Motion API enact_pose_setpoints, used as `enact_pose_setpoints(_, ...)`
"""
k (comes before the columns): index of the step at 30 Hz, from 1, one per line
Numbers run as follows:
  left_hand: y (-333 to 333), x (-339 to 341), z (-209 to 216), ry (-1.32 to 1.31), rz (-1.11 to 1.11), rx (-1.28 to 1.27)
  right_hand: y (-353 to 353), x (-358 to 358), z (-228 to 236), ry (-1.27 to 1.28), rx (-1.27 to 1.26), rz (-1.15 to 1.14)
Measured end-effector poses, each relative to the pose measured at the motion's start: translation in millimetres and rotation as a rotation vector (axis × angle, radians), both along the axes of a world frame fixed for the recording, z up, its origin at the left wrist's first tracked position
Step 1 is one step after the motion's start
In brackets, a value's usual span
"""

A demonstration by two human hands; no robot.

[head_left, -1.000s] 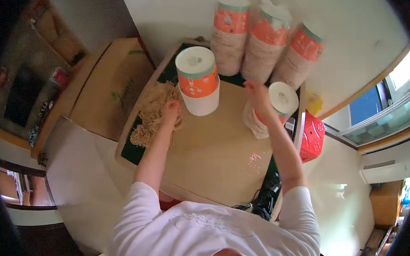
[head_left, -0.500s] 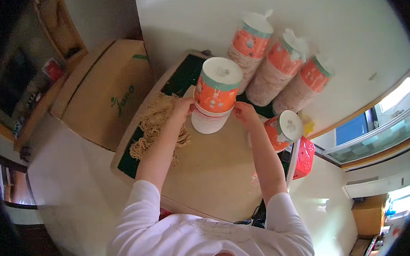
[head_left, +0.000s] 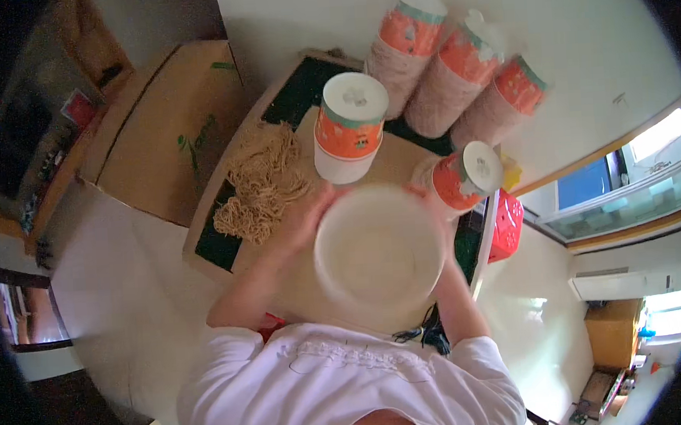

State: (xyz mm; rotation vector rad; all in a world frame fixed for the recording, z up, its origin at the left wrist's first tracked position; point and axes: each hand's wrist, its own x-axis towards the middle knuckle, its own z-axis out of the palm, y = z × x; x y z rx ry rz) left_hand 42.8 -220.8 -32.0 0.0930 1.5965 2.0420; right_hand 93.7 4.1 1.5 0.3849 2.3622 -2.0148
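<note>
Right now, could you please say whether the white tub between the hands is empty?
The white tub looks empty: its open mouth shows only blurred white inside.

Pale wall (head_left: 577,31) at far side. Pale floor (head_left: 529,349) left and right, light glinting at right. Bright window (head_left: 654,136), wooden cabinet (head_left: 613,329) at right.

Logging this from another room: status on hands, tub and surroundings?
Left hand and right hand holding white tub, opening toward camera. Orange-and-white tub stack just beyond; tan strings at left. Nothing visibly blocking.
</note>
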Motion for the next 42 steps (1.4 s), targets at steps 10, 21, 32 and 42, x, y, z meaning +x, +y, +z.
enact_pose_setpoints(10,8.0,107.8,-68.6,0.262,-0.135,-0.475,28.3,102.4,-104.1,-0.169,-0.527,0.124)
enact_pose_setpoints(21,18.8,107.4,-87.8,0.821,0.073,-0.944,-3.6,97.2,-127.0,0.142,0.676,0.161)
enact_pose_setpoints(32,13.5,92.4,-57.0,0.695,-0.083,-1.03,-7.2,90.2,-100.7,-0.049,0.824,0.293)
enact_pose_setpoints(42,14.9,94.8,-43.2,0.704,-0.229,-0.962,-10.9,90.9,-76.6,-0.045,0.853,0.402)
